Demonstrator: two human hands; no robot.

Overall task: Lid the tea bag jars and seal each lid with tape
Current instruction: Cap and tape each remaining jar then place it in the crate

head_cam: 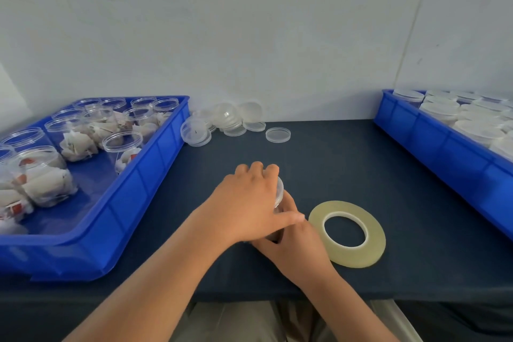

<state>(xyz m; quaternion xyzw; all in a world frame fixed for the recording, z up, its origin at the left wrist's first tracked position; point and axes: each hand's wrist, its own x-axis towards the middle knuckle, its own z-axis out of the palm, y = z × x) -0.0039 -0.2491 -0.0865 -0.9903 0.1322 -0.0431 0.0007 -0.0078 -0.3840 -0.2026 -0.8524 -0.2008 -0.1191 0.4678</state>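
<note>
My left hand (249, 203) lies over the top of a clear jar, its fingers curled round the clear lid (279, 191) at the jar's rim. My right hand (288, 241) grips the jar's body from below and the right; the jar itself is almost wholly hidden by both hands. A flat roll of clear yellowish tape (347, 233) lies on the dark blue table just right of my hands. Loose clear lids (278, 134) lie near the wall.
A blue tray (133, 183) at the left holds several open jars with tea bags (77, 136). Another blue tray (433, 136) at the right holds several lidded jars (441, 112). The table's front edge runs just below my forearms.
</note>
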